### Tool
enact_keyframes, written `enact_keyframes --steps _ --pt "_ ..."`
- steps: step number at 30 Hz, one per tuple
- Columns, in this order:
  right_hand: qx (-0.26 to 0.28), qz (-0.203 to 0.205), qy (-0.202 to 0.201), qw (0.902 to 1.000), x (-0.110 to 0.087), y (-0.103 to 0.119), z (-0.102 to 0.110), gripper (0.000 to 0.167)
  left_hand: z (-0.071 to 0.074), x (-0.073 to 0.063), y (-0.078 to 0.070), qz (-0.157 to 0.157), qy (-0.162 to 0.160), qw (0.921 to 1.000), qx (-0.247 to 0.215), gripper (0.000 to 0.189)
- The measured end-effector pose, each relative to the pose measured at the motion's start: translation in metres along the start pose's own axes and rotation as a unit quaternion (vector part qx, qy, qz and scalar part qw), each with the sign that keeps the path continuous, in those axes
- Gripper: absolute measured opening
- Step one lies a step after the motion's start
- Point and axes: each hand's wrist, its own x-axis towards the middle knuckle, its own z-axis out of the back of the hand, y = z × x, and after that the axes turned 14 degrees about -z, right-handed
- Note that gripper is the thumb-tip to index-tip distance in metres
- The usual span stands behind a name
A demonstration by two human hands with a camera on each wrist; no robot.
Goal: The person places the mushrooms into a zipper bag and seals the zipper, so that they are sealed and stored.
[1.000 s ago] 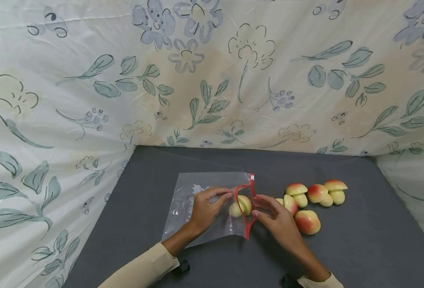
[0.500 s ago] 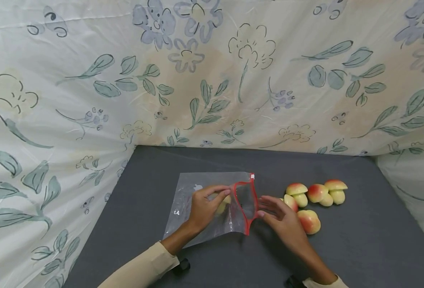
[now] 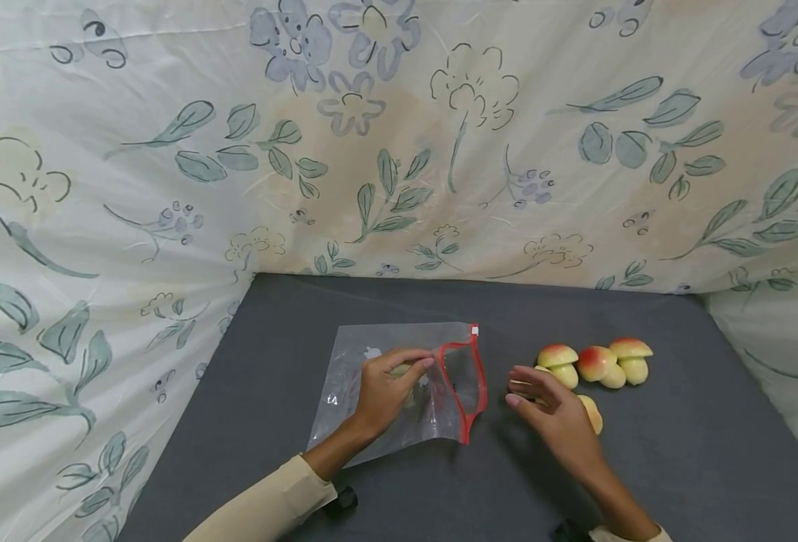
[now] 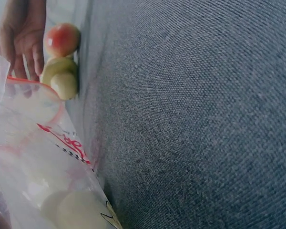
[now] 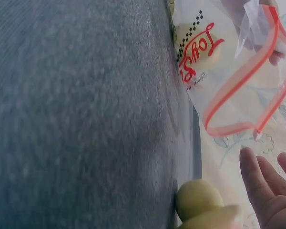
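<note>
A clear plastic zip bag [image 3: 341, 376] lies on the dark table, its red-edged mouth [image 3: 483, 376] spread and facing right. My left hand [image 3: 380, 391] pinches the bag's upper layer near that mouth. Inside the bag is a pale mushroom-shaped piece [image 4: 81, 210], mostly hidden behind my left hand in the head view. My right hand [image 3: 561, 421] holds nothing; its fingers are apart and gently bent over the nearest red-and-yellow mushroom-shaped pieces [image 3: 590, 414]. Whether it touches one cannot be told. In the right wrist view, one piece [image 5: 198, 200] sits below the fingers.
Several more toy-like mushrooms stand close together right of the bag, among them one at the left [image 3: 558, 355], one in the middle [image 3: 595, 364] and one at the far right [image 3: 632, 349]. A floral cloth [image 3: 372, 188] hangs along the table's back and sides.
The mushroom-shaped piece at the bag's mouth has slid deeper, behind my left hand. My right hand has drawn back from the mouth and moved right to the other pieces. My left hand stays nearly still.
</note>
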Motion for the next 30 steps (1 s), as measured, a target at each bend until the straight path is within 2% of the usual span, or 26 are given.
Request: enact_keyframes --steps 11,16,23,30 --pt "0.014 -0.017 -0.027 0.9994 -0.004 -0.002 0.019 0.042 -0.001 0.000 0.000 -0.014 -0.001 0.9999 0.005 0.011" --pt "0.019 -0.010 -0.036 0.9991 -0.006 -0.003 0.026 0.044 -0.002 0.000 0.000 -0.012 -0.002 0.9999 0.005 0.010" --pt "0.004 -0.016 -0.042 0.9990 -0.008 -0.004 0.032 0.046 -0.003 -0.002 0.000 -0.006 -0.002 1.0000 0.006 0.010" --pt "-0.006 -0.023 -0.066 0.9975 -0.008 -0.004 0.038 0.045 -0.004 -0.003 0.001 -0.012 -0.003 0.9999 0.006 0.009"
